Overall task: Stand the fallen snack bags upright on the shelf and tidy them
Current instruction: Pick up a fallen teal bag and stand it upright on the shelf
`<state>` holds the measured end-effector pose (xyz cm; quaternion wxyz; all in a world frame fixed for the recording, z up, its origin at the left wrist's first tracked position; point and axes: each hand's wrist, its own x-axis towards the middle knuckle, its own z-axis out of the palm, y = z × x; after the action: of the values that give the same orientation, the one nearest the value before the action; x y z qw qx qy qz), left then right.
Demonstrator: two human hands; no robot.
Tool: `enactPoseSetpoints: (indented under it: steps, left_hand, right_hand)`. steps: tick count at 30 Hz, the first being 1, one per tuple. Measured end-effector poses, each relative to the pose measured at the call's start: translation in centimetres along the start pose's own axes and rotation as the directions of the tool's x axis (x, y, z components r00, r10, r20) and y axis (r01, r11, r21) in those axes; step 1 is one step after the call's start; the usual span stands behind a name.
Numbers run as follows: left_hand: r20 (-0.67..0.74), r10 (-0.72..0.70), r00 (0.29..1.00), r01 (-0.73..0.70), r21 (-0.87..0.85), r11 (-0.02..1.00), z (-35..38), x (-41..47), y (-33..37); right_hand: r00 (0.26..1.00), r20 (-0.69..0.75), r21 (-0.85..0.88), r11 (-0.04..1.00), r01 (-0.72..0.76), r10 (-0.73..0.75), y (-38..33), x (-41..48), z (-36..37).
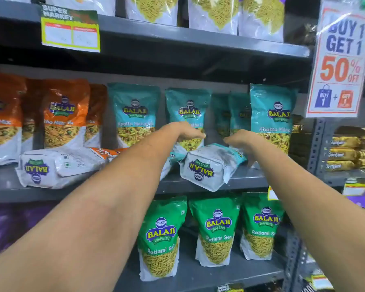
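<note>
On the middle shelf (247, 180), a fallen teal bag (209, 167) lies on its side, base to the camera. Above this bag, the left hand (185, 131) and right hand (240, 142) reach in, fingers loosely curled; whether they touch it, I cannot tell. Left of the bag lies a fallen orange bag (59, 167).

Two snack bags lie fallen on the grey shelf (249, 180), white bases outward: a teal bag (209, 168) at 12 o'clock, an orange bag (59, 167) at 9 o'clock

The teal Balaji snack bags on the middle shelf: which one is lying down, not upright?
The teal and white plastic bag between both hands, at the shelf's front edge, its white base facing the camera. The other teal bags stand upright behind it.
</note>
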<state>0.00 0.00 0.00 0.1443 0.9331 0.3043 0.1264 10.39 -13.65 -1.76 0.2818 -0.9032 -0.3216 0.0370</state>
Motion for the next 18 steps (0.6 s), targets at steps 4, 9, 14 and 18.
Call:
enactPoseSetpoints:
  steps: [4,9,14,18]
  left_hand:
    - [0.333,-0.054,0.941,0.073,-0.044,0.996,1.4,0.5,1.1]
    - [0.367,-0.060,0.928,0.087,-0.059,0.994,1.6,1.8,1.4]
    - [0.385,-0.055,0.921,0.100,-0.097,0.990,1.9,2.5,1.2]
    - [0.444,-0.137,0.886,0.261,-0.230,0.938,2.2,3.1,0.9]
  right_hand:
    - [0.969,0.224,0.205,0.967,-0.150,0.103,0.6,-0.7,0.5]
    - [0.955,0.277,0.347,0.915,-0.206,0.110,1.5,0.1,1.5]
    - [0.968,0.240,0.431,0.886,-0.173,0.073,2.3,1.7,2.4]
    - [0.980,0.194,0.455,0.882,-0.121,0.034,2.9,1.8,2.6]
